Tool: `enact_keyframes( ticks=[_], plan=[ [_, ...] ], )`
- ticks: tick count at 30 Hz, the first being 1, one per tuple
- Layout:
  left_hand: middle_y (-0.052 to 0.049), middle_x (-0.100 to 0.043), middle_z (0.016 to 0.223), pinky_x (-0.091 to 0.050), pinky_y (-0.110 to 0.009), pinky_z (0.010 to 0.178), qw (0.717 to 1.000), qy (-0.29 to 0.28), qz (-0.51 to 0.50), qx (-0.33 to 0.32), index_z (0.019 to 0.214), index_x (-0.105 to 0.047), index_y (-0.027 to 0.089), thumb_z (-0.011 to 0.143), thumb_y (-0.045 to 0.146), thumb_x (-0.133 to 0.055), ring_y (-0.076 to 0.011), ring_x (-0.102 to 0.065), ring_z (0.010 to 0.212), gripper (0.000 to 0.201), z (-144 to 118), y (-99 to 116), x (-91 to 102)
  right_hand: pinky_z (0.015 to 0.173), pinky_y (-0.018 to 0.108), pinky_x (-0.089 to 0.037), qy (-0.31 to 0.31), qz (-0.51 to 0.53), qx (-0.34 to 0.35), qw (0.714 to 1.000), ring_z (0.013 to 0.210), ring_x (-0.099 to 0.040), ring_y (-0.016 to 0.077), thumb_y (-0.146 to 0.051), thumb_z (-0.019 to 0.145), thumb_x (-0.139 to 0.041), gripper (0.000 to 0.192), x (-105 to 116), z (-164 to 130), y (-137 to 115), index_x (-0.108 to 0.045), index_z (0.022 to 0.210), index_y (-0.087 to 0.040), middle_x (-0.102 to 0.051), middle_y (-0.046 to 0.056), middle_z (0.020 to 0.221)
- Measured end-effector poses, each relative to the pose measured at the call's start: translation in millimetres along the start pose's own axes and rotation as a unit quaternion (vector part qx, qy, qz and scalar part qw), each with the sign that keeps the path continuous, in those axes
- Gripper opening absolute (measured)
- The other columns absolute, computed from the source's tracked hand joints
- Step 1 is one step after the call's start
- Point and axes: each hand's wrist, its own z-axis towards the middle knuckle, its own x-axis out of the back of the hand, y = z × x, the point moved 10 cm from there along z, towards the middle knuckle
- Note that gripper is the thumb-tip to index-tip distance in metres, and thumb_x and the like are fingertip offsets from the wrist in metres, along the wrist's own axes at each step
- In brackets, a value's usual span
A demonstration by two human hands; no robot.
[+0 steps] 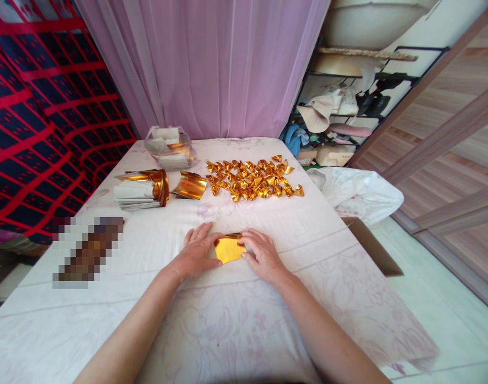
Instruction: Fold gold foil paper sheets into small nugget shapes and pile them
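A shiny gold foil paper sheet (230,250) lies near the middle of the table, with a fold along its far edge. My left hand (198,249) grips its left side, thumb at the near corner and fingers by the far edge. On the opposite side my right hand (263,253) pinches the sheet between thumb and fingers. Beyond the hands, several folded gold paper pieces (254,180) are spread in a cluster. To their left is a loose curved gold sheet (191,185), beside a stack of gold-and-white paper (142,189).
A clear plastic bag of paper (168,148) stands at the table's far left corner. A pixelated brown object (89,252) lies on the left. Right of the table are a white plastic bag (361,193), a cardboard piece (374,248) and a shoe rack (343,114). A purple curtain (207,69) hangs behind.
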Motion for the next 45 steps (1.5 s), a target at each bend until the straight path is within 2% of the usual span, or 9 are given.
enact_keyframes(
  ticks=[3,6,8,11,15,21,31,40,45],
  plan=[
    [-0.01,-0.036,0.151,-0.015,-0.059,0.114,0.997,0.068,0.03,-0.023,0.121,-0.06,0.028,0.074,0.018,-0.065,-0.0319,-0.029,0.141,0.048,-12,17,8.5,0.106,0.048,-0.032,0.009,-0.005,-0.006,1.0,0.132,-0.041,0.0249,-0.012,0.08,-0.054,0.025,0,-1,-1,-0.061,0.102,-0.022,-0.057,0.009,0.132],
    [-0.007,-0.058,0.127,-0.028,-0.052,0.108,0.989,0.122,0.051,-0.072,0.102,-0.07,0.028,0.082,0.017,-0.059,-0.0271,-0.049,0.12,0.025,-25,38,12.4,0.105,0.049,-0.033,0.014,-0.025,-0.016,0.999,0.134,-0.039,0.0264,-0.012,0.08,-0.054,0.02,0,-1,-4,-0.061,0.096,-0.021,-0.053,0.011,0.137],
    [-0.006,-0.061,0.12,-0.033,-0.049,0.103,0.984,0.145,0.057,-0.082,0.099,-0.072,0.03,0.085,0.024,-0.06,-0.0268,-0.052,0.112,0.019,-30,43,13.3,0.105,0.05,-0.033,0.016,-0.032,-0.018,0.999,0.134,-0.039,0.0267,-0.012,0.08,-0.053,0.02,0,-2,-5,-0.061,0.097,-0.021,-0.051,0.012,0.138],
    [-0.007,-0.057,0.127,-0.032,-0.052,0.103,0.979,0.172,0.077,-0.073,0.097,-0.073,0.03,0.083,0.03,-0.066,-0.0308,-0.047,0.119,0.016,-32,40,15.8,0.105,0.049,-0.033,0.015,-0.031,-0.023,0.999,0.134,-0.038,0.0265,-0.014,0.081,-0.054,0.021,-1,-2,-2,-0.061,0.1,-0.02,-0.05,0.013,0.14],
    [-0.006,-0.056,0.132,-0.029,-0.054,0.103,0.979,0.173,0.085,-0.067,0.089,-0.075,0.028,0.081,0.034,-0.069,-0.0329,-0.045,0.123,0.011,-28,36,16.3,0.106,0.048,-0.032,0.006,-0.017,-0.016,1.0,0.135,-0.038,0.0259,-0.018,0.082,-0.057,0.019,1,-2,-1,-0.062,0.1,-0.021,-0.048,0.012,0.141],
    [-0.005,-0.06,0.128,-0.029,-0.052,0.103,0.977,0.175,0.092,-0.073,0.089,-0.074,0.029,0.086,0.03,-0.063,-0.0302,-0.047,0.121,0.012,-28,37,16.5,0.104,0.048,-0.034,-0.018,-0.011,-0.001,1.0,0.135,-0.038,0.0275,-0.026,0.078,-0.069,0.024,2,-3,-2,-0.064,0.101,-0.022,-0.045,0.013,0.143],
    [-0.006,-0.064,0.121,-0.032,-0.049,0.099,0.976,0.196,0.087,-0.048,0.085,-0.072,0.025,0.091,0.031,-0.055,-0.0276,-0.052,0.114,0.019,-26,31,19.1,0.104,0.046,-0.038,0.044,0.015,0.023,0.999,0.129,-0.045,0.0264,-0.026,0.085,-0.061,0.014,14,-3,0,-0.075,0.087,-0.024,-0.054,0.01,0.136],
    [-0.006,-0.065,0.117,-0.036,-0.045,0.092,0.976,0.217,0.029,-0.01,0.079,-0.07,0.023,0.089,0.037,-0.06,-0.0264,-0.055,0.111,0.019,-22,9,15.2,0.101,0.047,-0.039,0.071,-0.033,-0.008,0.997,0.127,-0.047,0.0283,-0.026,0.087,-0.059,0.014,13,-1,5,-0.07,0.08,-0.023,-0.06,0.009,0.129],
    [-0.004,-0.066,0.115,-0.037,-0.044,0.091,0.977,0.21,0.02,0.019,0.074,-0.069,0.023,0.089,0.033,-0.06,-0.0255,-0.056,0.109,0.02,-19,7,15.5,0.099,0.047,-0.04,0.07,-0.05,-0.014,0.996,0.126,-0.048,0.0285,-0.026,0.088,-0.058,0.012,13,0,3,-0.067,0.08,-0.022,-0.062,0.008,0.127]
  ],
)
